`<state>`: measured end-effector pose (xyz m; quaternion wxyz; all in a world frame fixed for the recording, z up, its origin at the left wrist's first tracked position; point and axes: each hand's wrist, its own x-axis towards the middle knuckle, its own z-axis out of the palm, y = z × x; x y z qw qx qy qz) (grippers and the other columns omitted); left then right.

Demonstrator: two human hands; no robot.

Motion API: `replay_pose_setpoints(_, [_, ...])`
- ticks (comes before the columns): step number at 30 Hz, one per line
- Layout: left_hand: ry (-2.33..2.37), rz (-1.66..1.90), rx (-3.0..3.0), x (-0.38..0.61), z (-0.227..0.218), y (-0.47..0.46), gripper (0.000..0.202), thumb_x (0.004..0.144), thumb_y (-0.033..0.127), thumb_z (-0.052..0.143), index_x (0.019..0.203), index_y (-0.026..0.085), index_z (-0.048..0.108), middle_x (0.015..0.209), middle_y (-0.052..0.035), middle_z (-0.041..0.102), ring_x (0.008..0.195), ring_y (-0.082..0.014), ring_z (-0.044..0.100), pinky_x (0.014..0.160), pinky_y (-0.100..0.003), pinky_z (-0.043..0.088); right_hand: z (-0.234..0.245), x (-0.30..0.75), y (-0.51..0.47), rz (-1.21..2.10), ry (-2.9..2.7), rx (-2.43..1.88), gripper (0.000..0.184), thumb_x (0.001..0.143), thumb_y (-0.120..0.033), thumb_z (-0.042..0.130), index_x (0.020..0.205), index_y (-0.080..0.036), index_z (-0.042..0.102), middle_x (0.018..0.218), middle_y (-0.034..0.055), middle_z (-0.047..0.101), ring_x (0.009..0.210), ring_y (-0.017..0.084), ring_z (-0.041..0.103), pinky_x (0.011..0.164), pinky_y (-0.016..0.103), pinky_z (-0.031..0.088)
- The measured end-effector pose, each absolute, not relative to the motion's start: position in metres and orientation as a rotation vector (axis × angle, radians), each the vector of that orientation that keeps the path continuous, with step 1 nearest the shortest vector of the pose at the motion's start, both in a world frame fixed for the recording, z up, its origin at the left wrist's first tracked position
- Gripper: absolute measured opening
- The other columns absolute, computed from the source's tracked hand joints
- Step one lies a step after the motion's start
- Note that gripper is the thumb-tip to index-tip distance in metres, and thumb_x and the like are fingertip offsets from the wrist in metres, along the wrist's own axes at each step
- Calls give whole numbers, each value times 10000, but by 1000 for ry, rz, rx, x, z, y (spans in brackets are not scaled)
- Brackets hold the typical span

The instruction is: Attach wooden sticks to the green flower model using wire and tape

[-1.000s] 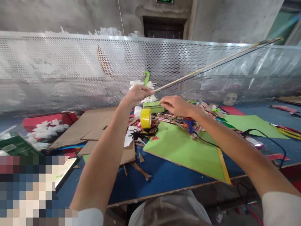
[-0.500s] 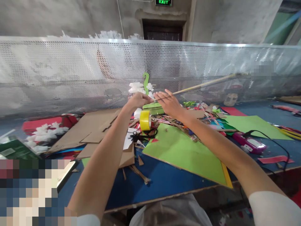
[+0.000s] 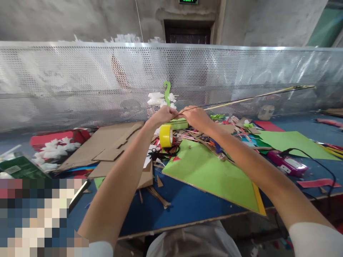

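Both arms reach out over a cluttered blue table (image 3: pixel 184 203). My left hand (image 3: pixel 164 115) is closed around the near end of a long thin yellowish stick (image 3: pixel 257 96), which runs up and to the right along the mesh barrier. My right hand (image 3: pixel 195 116) is closed beside it, pinching a thin dark string at that same end of the stick. Just below the hands stand a yellow tape roll (image 3: pixel 166 135) and a green box (image 3: pixel 179 124).
A perforated metal barrier (image 3: pixel 80 82) runs along the far table edge. Green boards (image 3: pixel 211 171), cardboard sheets (image 3: pixel 107 146), paper scraps, black scissors (image 3: pixel 158 154) and a pink tool with a black cord (image 3: pixel 286 164) lie on the table. White paper flowers (image 3: pixel 53 150) sit at left.
The stick's far end has dropped from high at right to nearly level. My right hand left the scrap pile, opened near the stick, then closed on the string beside my left hand.
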<state>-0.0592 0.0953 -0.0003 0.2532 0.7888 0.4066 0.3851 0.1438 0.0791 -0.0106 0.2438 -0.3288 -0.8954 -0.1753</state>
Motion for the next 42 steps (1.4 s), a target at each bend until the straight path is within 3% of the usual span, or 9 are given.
replay_pose_setpoints(5, [1104,1133,2046,-55,0,92,159,696,302,836,696,149,792,551,13,594,554,-93,416,560,-276,312,-12,148,77,-648,-2378,-884,361,1092,-223,424,1230,-143,748,1195,144,746,1111,274,612,1017,384,387])
replay_pose_setpoints(11, [1064,1178,2000,-52,-3,97,213,707,306,882,780,129,791,553,17,580,531,-79,404,523,-263,283,-12,157,74,-850,-2339,-935,389,1082,-203,382,1223,-162,742,1152,166,713,1092,313,544,970,437,350])
replay_pose_setpoints(23, [969,1308,1892,-52,-13,110,226,656,244,905,681,109,727,642,-32,684,607,-98,556,579,-220,393,-27,149,83,-895,-2299,-934,363,1115,-245,396,1267,-120,701,1145,152,758,1024,264,633,890,368,366])
replay_pose_setpoints(30, [932,1177,1754,-53,-9,103,141,786,176,842,852,119,731,637,18,599,522,-52,442,505,-195,296,-25,159,85,-982,-2255,-918,327,1097,-219,431,1186,-166,741,1046,115,749,953,264,598,857,381,316])
replay_pose_setpoints(34, [922,1127,1613,-51,-1,96,91,877,63,697,939,126,718,626,33,538,529,-61,481,527,-189,348,-24,164,88,-1007,-2214,-915,323,1093,-209,423,1163,-161,735,1041,119,737,946,266,569,861,387,296])
replay_pose_setpoints(37, [977,1121,1595,-46,3,92,123,894,13,641,882,120,701,622,26,537,518,-57,479,528,-189,359,-23,164,88,-1026,-2190,-924,340,1103,-223,396,1158,-163,726,1036,118,727,944,265,550,863,388,283])
replay_pose_setpoints(42, [1020,1179,1704,-42,4,93,116,821,21,735,784,121,688,600,25,558,501,-55,455,500,-191,332,-22,162,89,-1041,-2168,-926,361,1112,-274,393,1127,-172,739,1011,110,713,940,265,537,855,390,272])
